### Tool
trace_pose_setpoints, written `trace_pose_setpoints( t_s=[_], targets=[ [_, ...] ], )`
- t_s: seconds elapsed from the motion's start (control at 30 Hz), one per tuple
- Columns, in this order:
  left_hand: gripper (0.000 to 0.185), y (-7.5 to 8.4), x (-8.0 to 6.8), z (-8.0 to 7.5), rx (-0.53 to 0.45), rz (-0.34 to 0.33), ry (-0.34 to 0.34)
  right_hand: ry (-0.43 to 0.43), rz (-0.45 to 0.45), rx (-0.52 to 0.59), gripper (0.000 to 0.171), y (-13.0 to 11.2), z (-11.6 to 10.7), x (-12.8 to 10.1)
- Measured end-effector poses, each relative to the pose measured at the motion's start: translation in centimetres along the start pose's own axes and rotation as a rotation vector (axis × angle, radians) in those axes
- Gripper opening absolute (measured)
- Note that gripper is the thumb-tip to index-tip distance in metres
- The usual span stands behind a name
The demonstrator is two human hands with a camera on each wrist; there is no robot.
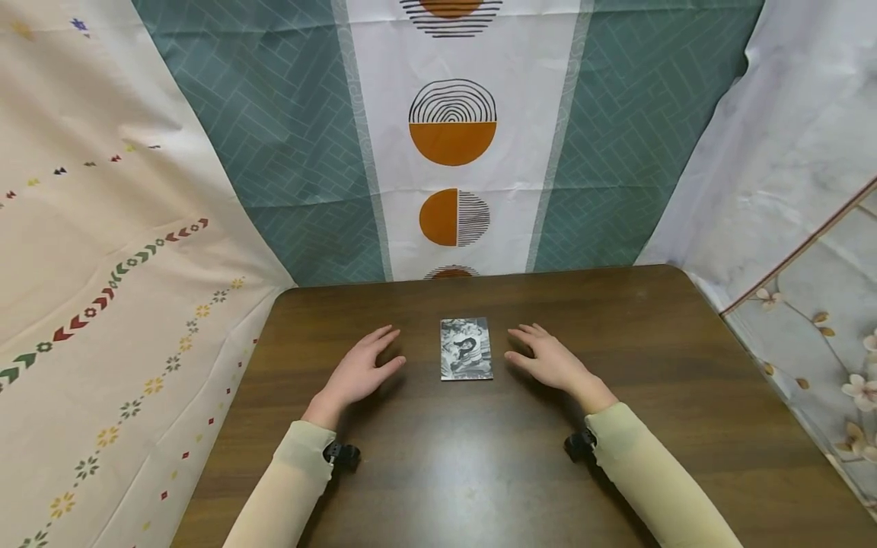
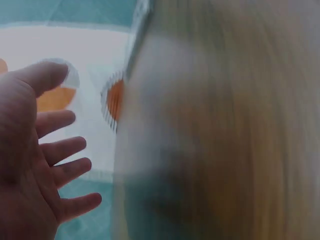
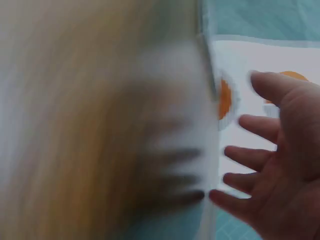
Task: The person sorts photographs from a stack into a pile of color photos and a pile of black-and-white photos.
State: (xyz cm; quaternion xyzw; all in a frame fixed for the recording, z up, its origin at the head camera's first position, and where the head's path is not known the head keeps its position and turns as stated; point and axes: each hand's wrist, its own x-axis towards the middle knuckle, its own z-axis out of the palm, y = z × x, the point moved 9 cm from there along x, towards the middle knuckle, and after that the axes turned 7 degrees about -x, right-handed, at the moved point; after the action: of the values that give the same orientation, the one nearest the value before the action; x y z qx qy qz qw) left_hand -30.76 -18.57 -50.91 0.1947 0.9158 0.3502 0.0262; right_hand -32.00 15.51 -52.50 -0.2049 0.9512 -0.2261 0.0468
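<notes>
A small black-and-white photograph (image 1: 466, 348) lies flat on the dark wooden counter (image 1: 479, 472), near the counter's middle and slightly toward the far edge; its long side runs from 12 o'clock to 6 o'clock; nothing touches it.

The left hand (image 1: 358, 373) sits at 9 o'clock of the photograph, near it but apart; its fingers (image 1: 380, 336) are extended and relaxed, palm down, holding nothing; whether the palm rests on the counter or hovers just above it cannot be told. The right hand (image 1: 552, 361) sits at 3 o'clock of the photograph, likewise near but apart; its fingers (image 1: 527, 332) are spread and straight, gripping nothing.

The left wrist view shows the same hand with fingers splayed (image 2: 60, 145); the right wrist view shows its hand the same way (image 3: 250, 155); a large blurred surface fills the rest of both views.

Both forearms wear pale yellow sleeves (image 1: 644, 472); a patterned backdrop (image 1: 452, 144) with orange half-circles hangs at 12 o'clock beyond the counter.
</notes>
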Motion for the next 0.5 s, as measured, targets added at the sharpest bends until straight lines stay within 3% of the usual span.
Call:
trace_pose_setpoints(
  t_s=[0.33,0.5],
  targets=[
    [0.069,2.9,2.1,4.0,-0.092,-0.071,-0.006,-0.038,0.048,0.13,0.075,-2.7,2.3,0.9],
    [0.069,3.9,2.7,5.5,-0.19,-0.1,0.029,-0.023,0.083,0.15,0.079,-3.5,2.5,1.2]
  ],
)
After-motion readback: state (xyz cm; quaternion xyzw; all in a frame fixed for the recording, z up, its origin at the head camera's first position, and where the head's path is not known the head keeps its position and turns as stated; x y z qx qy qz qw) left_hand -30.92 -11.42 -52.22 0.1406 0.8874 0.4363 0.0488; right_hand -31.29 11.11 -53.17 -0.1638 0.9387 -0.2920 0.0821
